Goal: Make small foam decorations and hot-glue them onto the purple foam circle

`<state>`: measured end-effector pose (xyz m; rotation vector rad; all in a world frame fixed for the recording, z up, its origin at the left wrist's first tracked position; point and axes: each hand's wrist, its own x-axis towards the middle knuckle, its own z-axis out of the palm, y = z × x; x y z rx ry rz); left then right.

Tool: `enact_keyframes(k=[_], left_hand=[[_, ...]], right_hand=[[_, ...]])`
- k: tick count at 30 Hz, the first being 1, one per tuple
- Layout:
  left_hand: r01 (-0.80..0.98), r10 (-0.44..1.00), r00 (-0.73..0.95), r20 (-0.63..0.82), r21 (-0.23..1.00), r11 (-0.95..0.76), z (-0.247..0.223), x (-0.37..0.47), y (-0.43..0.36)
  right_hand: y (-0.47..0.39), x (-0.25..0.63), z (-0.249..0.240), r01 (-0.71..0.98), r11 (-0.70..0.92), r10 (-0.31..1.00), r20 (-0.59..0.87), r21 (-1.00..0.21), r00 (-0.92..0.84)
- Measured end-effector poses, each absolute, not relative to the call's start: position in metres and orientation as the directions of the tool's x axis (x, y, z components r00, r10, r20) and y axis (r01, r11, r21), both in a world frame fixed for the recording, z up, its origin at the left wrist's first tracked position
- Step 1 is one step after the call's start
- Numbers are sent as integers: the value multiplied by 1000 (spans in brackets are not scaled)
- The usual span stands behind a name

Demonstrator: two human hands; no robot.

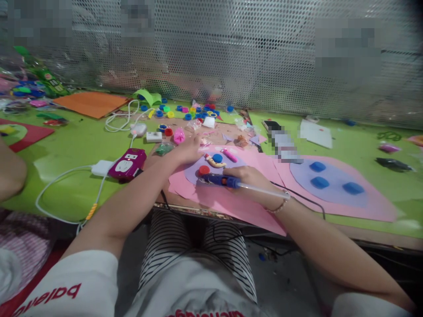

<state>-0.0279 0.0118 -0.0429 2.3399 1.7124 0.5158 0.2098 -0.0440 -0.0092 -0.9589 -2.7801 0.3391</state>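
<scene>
My right hand (pixel 249 176) is wrapped round a blue glue gun (pixel 220 179), with a clear glue stick (pixel 262 190) running out of its back over the wrist. The nozzle points left, just below a red bottle cap (pixel 204 170) on the purple paper circle (pixel 193 169). On that circle also lie a banana-shaped piece (pixel 216 163), a blue cap (pixel 217 158) and a bright pink piece (pixel 229 155). Beyond the circle's left edge, my left hand (pixel 190 149) reaches down with fingers drawn together beside small plastic scraps. What its fingertips hold is too small to make out.
Pink paper (pixel 261 165) lies under the circle. To the right, another pink sheet (pixel 380 207) carries a purple oval with blue caps. A purple-red power bank (pixel 128 164) with white cables stands left. Several loose caps (pixel 187 116), a phone (pixel 272 127) and a perforated metal panel (pixel 211 57) are behind.
</scene>
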Motion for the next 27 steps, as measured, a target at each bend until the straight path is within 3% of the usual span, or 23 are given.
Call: enact_keyframes(k=[27], left_hand=[[879,941,299,157,339,-336,-42,-29,12]], right_hand=[[-45,210,-6,567,768,612,79,-299,-787]])
